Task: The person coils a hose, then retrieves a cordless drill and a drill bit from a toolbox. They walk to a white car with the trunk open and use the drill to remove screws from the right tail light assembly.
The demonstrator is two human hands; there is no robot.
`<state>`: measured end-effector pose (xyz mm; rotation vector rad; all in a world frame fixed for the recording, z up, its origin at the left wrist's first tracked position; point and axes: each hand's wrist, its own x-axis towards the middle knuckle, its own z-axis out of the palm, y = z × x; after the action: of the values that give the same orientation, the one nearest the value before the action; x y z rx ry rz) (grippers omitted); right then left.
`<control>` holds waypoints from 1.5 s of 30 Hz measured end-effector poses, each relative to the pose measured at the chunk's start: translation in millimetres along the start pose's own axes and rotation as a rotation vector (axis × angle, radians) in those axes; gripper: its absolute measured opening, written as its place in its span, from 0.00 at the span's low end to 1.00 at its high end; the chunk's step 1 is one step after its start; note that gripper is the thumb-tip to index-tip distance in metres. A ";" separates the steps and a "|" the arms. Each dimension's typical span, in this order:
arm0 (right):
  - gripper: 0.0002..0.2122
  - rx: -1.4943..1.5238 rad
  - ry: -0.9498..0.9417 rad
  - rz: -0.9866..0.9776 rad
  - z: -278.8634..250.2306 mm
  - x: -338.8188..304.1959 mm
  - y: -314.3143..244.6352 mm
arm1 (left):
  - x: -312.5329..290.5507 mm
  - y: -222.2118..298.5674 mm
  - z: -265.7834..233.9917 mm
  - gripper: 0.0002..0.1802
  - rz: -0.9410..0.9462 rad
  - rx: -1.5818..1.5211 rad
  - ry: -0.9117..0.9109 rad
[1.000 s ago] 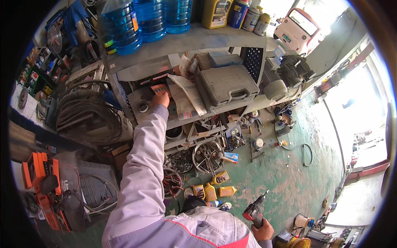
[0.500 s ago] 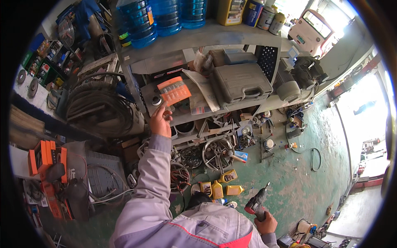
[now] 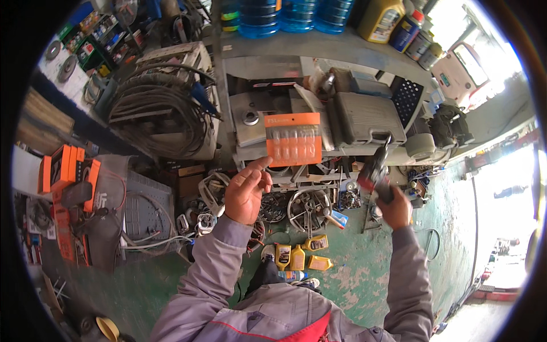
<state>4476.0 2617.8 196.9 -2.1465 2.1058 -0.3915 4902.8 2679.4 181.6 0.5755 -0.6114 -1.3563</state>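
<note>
My left hand is closed on the lower left corner of an orange blister card, pinched between thumb and fingers. The card stands up in front of the shelf, and several clear plastic bubbles run across it; what lies inside them is too small to tell. My right hand grips a cordless drill, dark with red parts, its nose pointing up and away from me. The drill's tip overlaps the front edge of a grey hard case in the view. A round metal piece sits on the shelf left of the card.
A metal rack holds blue water bottles and containers on top. Below are steering-wheel-like rings and loose parts. Yellow bottles stand on the green floor. Coiled hoses and orange boxes lie left.
My left hand has moved right with the orange card, now upright and facing me. My right hand has raised the drill from low on the right up to the shelf's front.
</note>
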 end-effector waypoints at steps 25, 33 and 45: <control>0.31 0.619 -0.044 -0.203 27.9 113.7 -128.8 | -47.4 33.7 12.3 0.30 -0.072 0.071 0.120; 0.15 1.682 -0.351 0.172 -26.9 -15.8 -136.0 | -24.3 -20.7 77.9 0.30 -0.272 0.025 -0.141; 0.12 1.623 -0.030 0.148 -96.7 -95.7 -59.4 | -33.6 -68.8 182.9 0.22 -0.379 0.039 -0.348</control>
<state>4508.0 2724.8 294.8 -0.9424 1.0060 -1.3579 4722.9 2699.2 262.6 0.5062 -0.8400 -1.8270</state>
